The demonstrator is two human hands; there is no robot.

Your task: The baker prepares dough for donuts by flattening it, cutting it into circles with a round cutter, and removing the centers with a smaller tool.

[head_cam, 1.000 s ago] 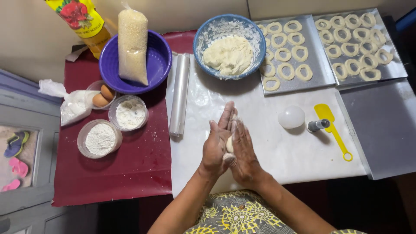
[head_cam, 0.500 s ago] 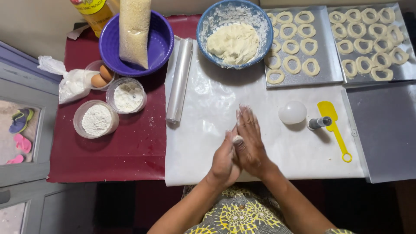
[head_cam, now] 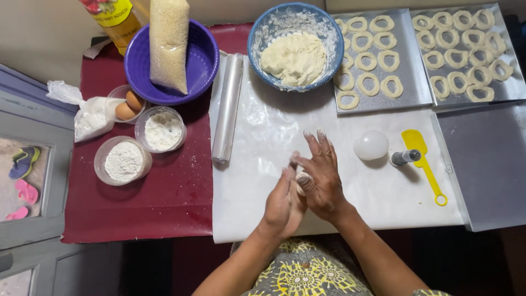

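— Where is the dough just now?

— A small piece of dough (head_cam: 300, 176) sits pressed between the two palms, above the white sheet (head_cam: 263, 214) near the front edge of the table (head_cam: 137, 211). The left hand (head_cam: 282, 203) lies under and beside it, the right hand (head_cam: 323, 178) over it, fingers stretched flat rather than curled, so neither hand is clenched; they sandwich the lump, which looks like rolling it.

— And the main batch?

— In the blue bowl (head_cam: 257, 33) at the back edge, the dough mass (head_cam: 294, 57) heaped inside, close enough to pinch from.

— Why the trays on the right?

— The two metal trays (head_cam: 408, 82) at the back right corner carry rows of dough rings (head_cam: 390, 85), likely shaped pieces laid out apart so they don't stick. A third, bare tray (head_cam: 487, 164) lies along the right edge.

— What's beside the hands?

— A roll of clear wrap (head_cam: 228, 107) lies along the sheet's left edge. To the right, near the hand, a white round ball-like thing (head_cam: 371, 145), a small dark cylinder (head_cam: 404, 158) and a yellow spatula (head_cam: 422, 164).

— And the left side?

— On the dark red cloth: two tubs of white powder (head_cam: 123, 160), a cup with eggs (head_cam: 130, 104), a plastic bag (head_cam: 90, 115), and a purple bowl (head_cam: 197, 66) holding a packet of white grains (head_cam: 169, 44). A yellow bottle (head_cam: 116, 19) stands at the back left corner.
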